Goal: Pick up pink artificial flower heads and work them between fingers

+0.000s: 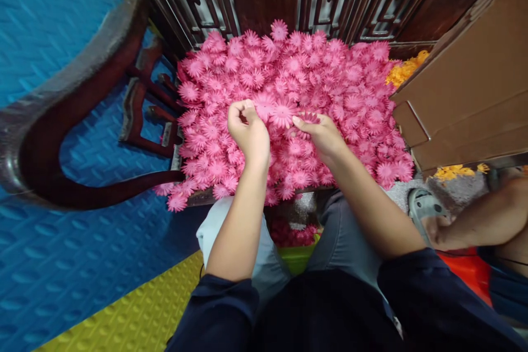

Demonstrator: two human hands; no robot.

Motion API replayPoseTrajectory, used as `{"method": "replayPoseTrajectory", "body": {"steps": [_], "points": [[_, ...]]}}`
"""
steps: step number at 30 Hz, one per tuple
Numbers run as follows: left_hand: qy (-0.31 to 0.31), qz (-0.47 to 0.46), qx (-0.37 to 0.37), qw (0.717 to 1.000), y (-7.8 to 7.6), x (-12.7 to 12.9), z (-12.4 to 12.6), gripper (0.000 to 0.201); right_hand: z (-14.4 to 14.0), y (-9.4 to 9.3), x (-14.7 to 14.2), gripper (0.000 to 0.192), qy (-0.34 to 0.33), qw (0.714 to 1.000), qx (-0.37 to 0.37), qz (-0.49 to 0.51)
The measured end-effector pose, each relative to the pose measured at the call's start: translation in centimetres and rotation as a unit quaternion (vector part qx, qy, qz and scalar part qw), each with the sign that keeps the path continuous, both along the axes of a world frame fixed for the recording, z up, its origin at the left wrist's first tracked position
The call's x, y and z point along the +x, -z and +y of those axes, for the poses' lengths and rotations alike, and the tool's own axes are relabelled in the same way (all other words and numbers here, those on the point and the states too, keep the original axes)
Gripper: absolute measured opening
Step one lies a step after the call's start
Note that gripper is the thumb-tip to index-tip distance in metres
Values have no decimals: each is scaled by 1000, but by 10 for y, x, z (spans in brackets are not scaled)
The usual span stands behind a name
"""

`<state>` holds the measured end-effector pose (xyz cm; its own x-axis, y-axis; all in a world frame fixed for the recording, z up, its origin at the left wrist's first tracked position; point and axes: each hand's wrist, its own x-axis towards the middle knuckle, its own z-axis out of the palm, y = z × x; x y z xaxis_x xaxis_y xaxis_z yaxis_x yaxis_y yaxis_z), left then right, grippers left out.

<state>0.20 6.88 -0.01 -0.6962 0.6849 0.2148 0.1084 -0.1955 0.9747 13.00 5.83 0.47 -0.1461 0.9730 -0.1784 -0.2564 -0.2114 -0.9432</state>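
Wooden seat (pixel 199 198): surface mostly covered by pink flowers (pixel 350 115), heaped in layers, some reaching over the front edge; box (pixel 466 77) at right end, yellow flowers (pixel 406 69) beside it

Your left hand (pixel 251 133) curls beside the pale pink flowers (pixel 282 114); its grip is unclear. Your right hand (pixel 324 133) pinches a darker pink flower (pixel 308 117). Beneath spreads a pink flower heap (pixel 297 66), between a curved wooden armrest (pixel 91 58) on your left and a cardboard box (pixel 466 82) on your right. A green container (pixel 296 258) shows between your knees.
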Motion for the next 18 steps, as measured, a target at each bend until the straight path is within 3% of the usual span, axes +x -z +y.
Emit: {"method": "replayPoseTrajectory", "body": {"steps": [4,6,10,13,15,18], "points": [[-164,-52,-60,983,-8,-24,11,28,6,6,6,20,92,995,-31,-24],[-178,-42,-68,981,-10,-40,15,29,13,6,16,18,134,989,-47,-46],[-86,50,-76,992,-6,-50,12,10,21,4,31,18,104,993,-51,-29],[-45,187,-117,974,0,-37,3,39,18,3,28,20,88,993,-69,-26],[-2,242,-123,962,2,-25,-2,29,16,1,24,19,77,994,-75,-28],[101,252,-82,959,1,-12,-6,8,14,-1,20,21,62,994,-86,-19]]}}
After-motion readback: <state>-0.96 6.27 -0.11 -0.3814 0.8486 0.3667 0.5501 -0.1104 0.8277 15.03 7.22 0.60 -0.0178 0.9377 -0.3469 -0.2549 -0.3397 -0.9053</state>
